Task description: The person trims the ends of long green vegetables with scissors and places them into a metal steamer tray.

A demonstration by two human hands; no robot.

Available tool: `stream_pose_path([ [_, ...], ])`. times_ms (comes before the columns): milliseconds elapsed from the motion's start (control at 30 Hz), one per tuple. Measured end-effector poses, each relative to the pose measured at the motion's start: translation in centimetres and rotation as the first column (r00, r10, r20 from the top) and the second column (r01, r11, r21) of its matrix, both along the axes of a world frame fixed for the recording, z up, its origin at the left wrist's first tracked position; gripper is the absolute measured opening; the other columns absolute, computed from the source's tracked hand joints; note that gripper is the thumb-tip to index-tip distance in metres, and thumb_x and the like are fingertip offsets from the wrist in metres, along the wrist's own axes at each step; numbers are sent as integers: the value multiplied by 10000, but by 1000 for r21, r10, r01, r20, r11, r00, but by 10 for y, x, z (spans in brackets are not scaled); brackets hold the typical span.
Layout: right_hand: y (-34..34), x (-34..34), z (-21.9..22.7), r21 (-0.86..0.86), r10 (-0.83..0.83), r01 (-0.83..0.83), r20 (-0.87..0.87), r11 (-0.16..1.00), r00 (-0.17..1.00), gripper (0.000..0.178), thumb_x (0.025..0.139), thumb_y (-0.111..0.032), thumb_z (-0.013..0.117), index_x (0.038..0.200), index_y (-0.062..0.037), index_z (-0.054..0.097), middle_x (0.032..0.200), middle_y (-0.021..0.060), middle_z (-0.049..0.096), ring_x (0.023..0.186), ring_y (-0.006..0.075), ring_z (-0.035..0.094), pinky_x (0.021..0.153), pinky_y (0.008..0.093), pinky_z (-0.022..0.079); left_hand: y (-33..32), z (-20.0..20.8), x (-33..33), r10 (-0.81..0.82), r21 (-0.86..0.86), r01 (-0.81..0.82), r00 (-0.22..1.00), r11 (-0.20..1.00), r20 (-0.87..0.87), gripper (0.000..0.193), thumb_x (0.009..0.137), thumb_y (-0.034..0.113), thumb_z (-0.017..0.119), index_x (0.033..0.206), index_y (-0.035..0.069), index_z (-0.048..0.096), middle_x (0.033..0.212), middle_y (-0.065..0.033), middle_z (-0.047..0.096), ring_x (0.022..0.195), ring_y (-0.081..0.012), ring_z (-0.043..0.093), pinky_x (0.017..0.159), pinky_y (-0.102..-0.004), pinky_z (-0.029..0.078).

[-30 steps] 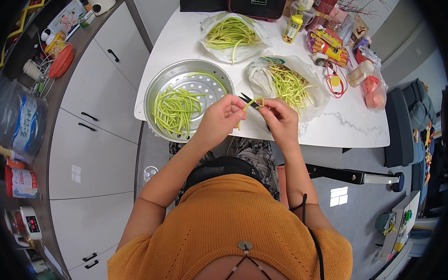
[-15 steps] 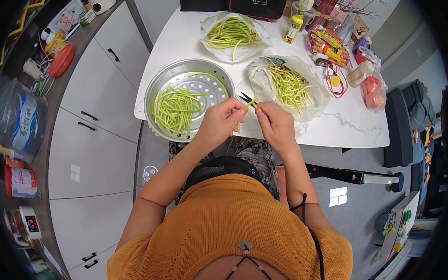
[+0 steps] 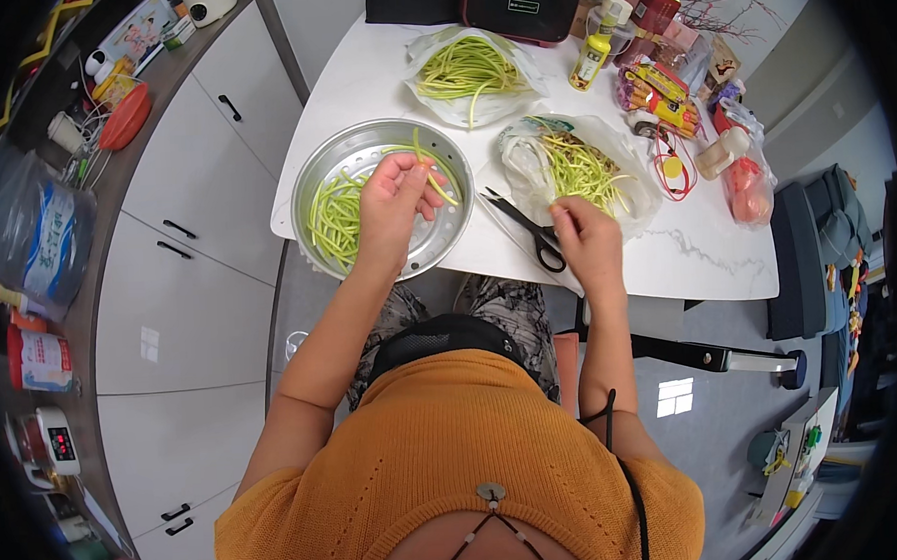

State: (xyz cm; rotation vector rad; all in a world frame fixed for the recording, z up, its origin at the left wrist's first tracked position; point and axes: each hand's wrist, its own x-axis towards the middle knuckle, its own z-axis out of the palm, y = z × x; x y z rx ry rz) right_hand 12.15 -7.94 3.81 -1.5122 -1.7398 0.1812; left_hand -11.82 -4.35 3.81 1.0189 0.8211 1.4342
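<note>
Green stem [image 3: 418,144] held over a perforated pan [image 3: 446,223]

Slender, its upper end near upright, its middle hidden in the grip; below and leftward, a tangled heap of green stems [image 3: 333,215] lies in the round metal pan; yellowish-green stalks [image 3: 586,171] fill an open white plastic bag [image 3: 525,162] at right.

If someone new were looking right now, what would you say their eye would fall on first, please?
Probably the orange knit top, filling the lower middle of the view. Next, perhaps, the round metal pan at the left of the white table, with the left hand holding a green stem over it. Black scissors lie between pan and right hand.
</note>
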Motion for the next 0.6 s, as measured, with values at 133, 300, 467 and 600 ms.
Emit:
stream_pose_path([
  [133,14,25,1,74,-218,214,51,974,975,163,832,-191,626,932,-70,670,758,139,650,681,309,631,618,381,493,-1,1,-2,37,0,-37,999,999,-2,142,933,113,503,1043,25,520,865,-89,637,645,-79,558,551,-191,440],
  [300,25,35,2,10,-360,366,213,931,908,220,813,-130,644,1023,-66,648,846,103,660,711,299,637,624,377,496,-8,4,4,4,38,-2,999,999,-49,128,924,114,513,1024,35,510,888,-104,646,674,-87,568,576,-197,437],
  [467,14,8,5,130,-35,47,-87,990,996,177,808,-103,647,979,-61,652,851,89,655,717,277,632,619,340,497,-9,-1,11,-23,68,34,989,997,-144,104,917,108,522,1002,50,507,907,-90,655,682,-71,560,580,-188,422],
  [600,-3,-30,14,116,200,-203,36,972,979,148,774,-145,690,903,-77,662,843,75,635,679,255,618,577,326,482,-15,-5,22,-42,105,66,975,992,-217,94,917,96,521,1003,59,505,912,-68,659,691,-55,556,579,-180,411],
])
